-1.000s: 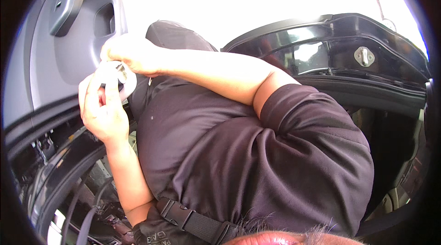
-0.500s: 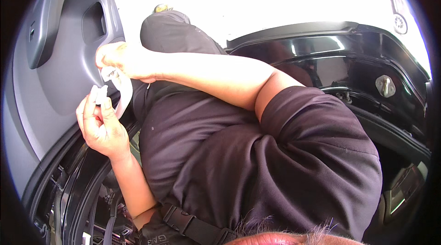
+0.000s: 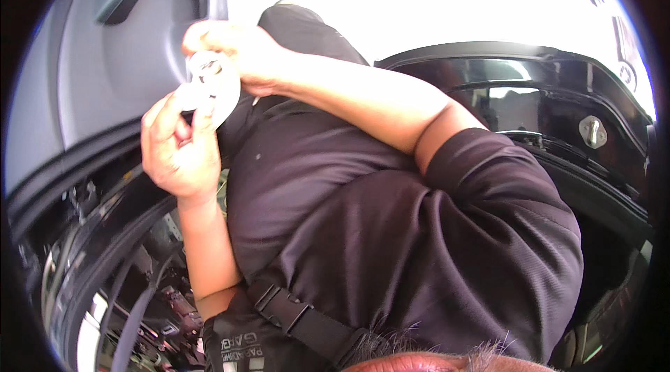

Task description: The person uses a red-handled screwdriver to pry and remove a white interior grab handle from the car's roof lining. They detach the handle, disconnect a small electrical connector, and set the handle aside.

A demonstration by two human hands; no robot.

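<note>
At the left, in front of my body, my two hands are close together. My right hand (image 3: 241,52) is closed on a white, curved strip-like thing (image 3: 229,93), which bends down from its fingers in a loop; glare hides what kind it is. Just below, my left hand (image 3: 183,149) pinches something small and white (image 3: 188,95) between thumb and fingertips. It meets or overlaps the white strip, and I cannot tell whether the two are joined.
Beyond my hands stands a grey car door panel (image 3: 132,58) with a handle recess. Black car bodywork (image 3: 502,93) with a metal striker (image 3: 593,132) curves along the right. Cables and dark parts (image 3: 160,309) lie at lower left. The ground ahead is glaringly bright.
Both hands have shifted up and right in the picture, and the door panel has moved in view as well. My left hand's white piece is now closer to the strip in my right hand.
</note>
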